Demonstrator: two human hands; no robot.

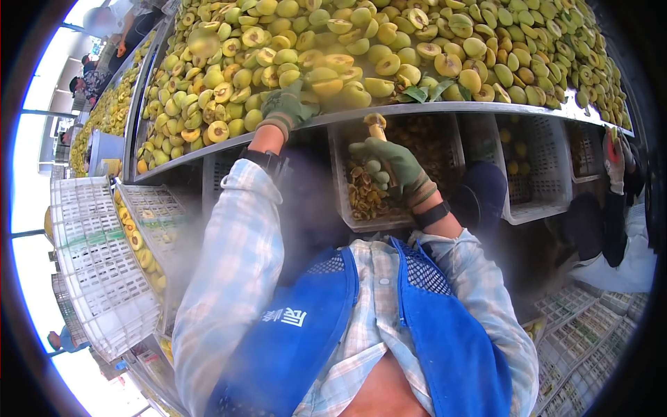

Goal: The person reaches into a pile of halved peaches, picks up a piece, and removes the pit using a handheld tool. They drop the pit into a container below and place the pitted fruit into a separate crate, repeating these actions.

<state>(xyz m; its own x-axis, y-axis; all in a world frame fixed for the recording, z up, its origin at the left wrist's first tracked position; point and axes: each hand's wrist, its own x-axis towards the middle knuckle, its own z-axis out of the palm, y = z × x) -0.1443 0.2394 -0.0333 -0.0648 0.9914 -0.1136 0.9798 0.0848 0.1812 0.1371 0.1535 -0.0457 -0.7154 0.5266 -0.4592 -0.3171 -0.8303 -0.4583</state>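
My left hand [283, 111], in a green glove, reaches over the metal table edge [229, 144] onto the heap of halved yellow-green fruit [292, 42]. Its fingertips are apart among the halves, and no fruit shows clearly in its grasp. Lower and to the right, my right hand [396, 163], gloved too, is closed round a pale stick-like tool [376, 127] that points up, with a brownish piece at its tip. Under that hand sits a white crate [358, 224] holding brown fruit scraps [367, 191] and a few green pieces partly covered by the glove.
Another white crate [549, 198] with some yellow fruit stands under the table at right. At the right edge, a co-worker's gloved hand [614, 163] is at the table. Tall white crates [104, 257] lean on my left. Green leaves [425, 92] lie by the table edge.
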